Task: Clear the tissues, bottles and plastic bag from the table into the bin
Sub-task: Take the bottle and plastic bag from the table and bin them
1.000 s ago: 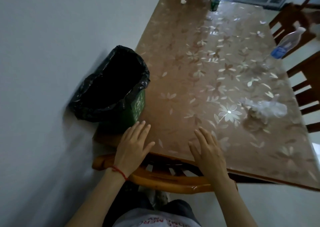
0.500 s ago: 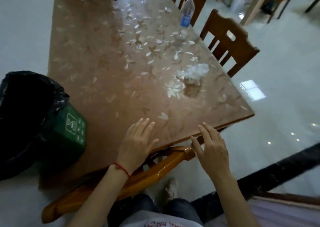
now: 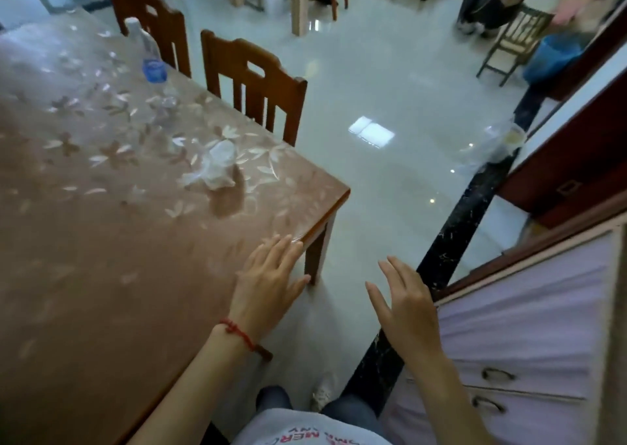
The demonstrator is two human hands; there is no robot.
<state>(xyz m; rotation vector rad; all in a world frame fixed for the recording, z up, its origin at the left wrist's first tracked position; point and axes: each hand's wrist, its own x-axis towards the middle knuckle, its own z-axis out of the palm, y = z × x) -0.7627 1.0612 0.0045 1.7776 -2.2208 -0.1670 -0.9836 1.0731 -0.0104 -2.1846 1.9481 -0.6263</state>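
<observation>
The left hand (image 3: 268, 287) is open, its fingers straight and a little spread, and it holds nothing. It hangs above the near corner of the desk (image 3: 101, 258), with the fingertips over the desk edge; whether it touches the surface, I cannot tell. A red string bracelet (image 3: 239, 334) goes around its wrist. The right hand (image 3: 407, 312) is also open and holds nothing — it is in the air over the pale tiled floor (image 3: 390, 81), apart from the desk.

On the desk, which has a glossy cover with a flower pattern, a crumpled white lump (image 3: 215, 168) lies near the right edge; it is blurred, so I cannot say if it is tissue or plastic bag. Further back, near the same edge, a clear bottle (image 3: 147, 52) with a blue label stands upright. Two wooden chairs (image 3: 254, 81) stand along that side of the desk, just beside it.

At the right there is a cabinet (image 3: 529, 326) with pale lilac fronts and metal handles. The bin does not show in this view.
</observation>
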